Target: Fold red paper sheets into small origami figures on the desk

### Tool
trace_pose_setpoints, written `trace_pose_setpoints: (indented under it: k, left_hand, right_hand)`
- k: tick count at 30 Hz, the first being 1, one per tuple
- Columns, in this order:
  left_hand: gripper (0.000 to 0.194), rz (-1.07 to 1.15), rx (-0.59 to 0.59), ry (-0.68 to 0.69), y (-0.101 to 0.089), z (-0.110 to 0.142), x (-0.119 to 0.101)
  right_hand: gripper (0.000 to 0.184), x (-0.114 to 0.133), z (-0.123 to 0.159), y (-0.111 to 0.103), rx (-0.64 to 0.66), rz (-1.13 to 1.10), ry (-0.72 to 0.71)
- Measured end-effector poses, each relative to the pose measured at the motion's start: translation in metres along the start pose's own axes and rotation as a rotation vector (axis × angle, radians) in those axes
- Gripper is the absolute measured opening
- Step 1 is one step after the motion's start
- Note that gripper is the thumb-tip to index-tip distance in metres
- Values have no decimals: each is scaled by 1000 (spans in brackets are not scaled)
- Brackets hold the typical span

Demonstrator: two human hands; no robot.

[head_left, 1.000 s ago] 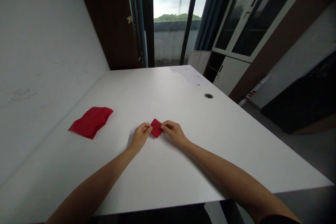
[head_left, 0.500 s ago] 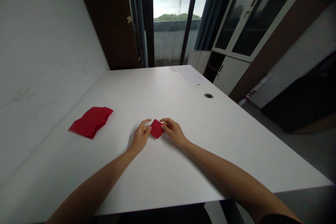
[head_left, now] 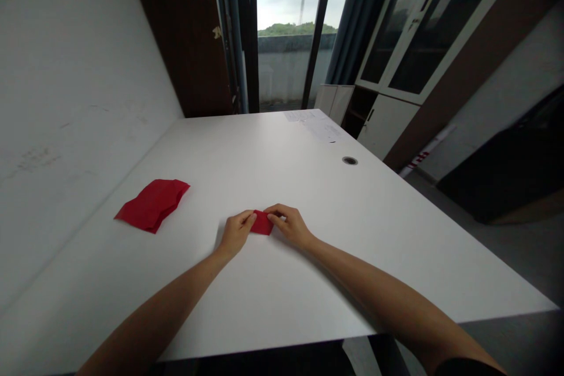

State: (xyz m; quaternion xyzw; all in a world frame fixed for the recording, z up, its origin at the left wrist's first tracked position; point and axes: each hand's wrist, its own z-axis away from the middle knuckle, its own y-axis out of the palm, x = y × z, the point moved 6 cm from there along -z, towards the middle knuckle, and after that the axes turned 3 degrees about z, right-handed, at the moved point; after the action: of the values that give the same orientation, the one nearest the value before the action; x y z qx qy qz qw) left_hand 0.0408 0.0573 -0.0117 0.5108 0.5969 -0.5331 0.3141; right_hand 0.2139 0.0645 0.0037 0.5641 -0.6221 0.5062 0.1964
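Observation:
A small folded piece of red paper [head_left: 261, 224] is held between my two hands, just above or on the white table [head_left: 273, 294]; I cannot tell if it touches the top. My left hand [head_left: 238, 230] pinches its left edge between thumb and fingers. On the opposite side, my right hand [head_left: 291, 224] grips the upper right edge, thumb in front. Parts of the paper are hidden behind the fingers. Off to the left lies a larger stack of red paper [head_left: 153, 204] with uneven, slightly raised edges.
A wall [head_left: 79, 88] borders the table on the left. Toward the far right are papers [head_left: 319, 128] and a round cable hole [head_left: 350, 161]. Beyond the table stand a glass door [head_left: 286, 64] and a white cabinet [head_left: 390, 123].
The small red paper has turned from a diamond to a roughly rectangular outline. The fingers of both hands have closed in on it. The larger red paper stays put.

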Motion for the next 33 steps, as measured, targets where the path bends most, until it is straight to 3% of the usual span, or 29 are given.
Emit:
trace_pose_setpoints:
  k: [16,23,33]
  left_hand:
    - [20,-14,12,87,4,1,-4]
    - [25,-49,-74,146,-4,2,-16]
    - [31,96,-123,-6,-7,-3,1]
  right_hand:
    - [8,4,2,8,13,56,-1]
    - [22,-7,0,3,-9,69,65]
    - [30,-16,-4,-8,-39,-12,116]
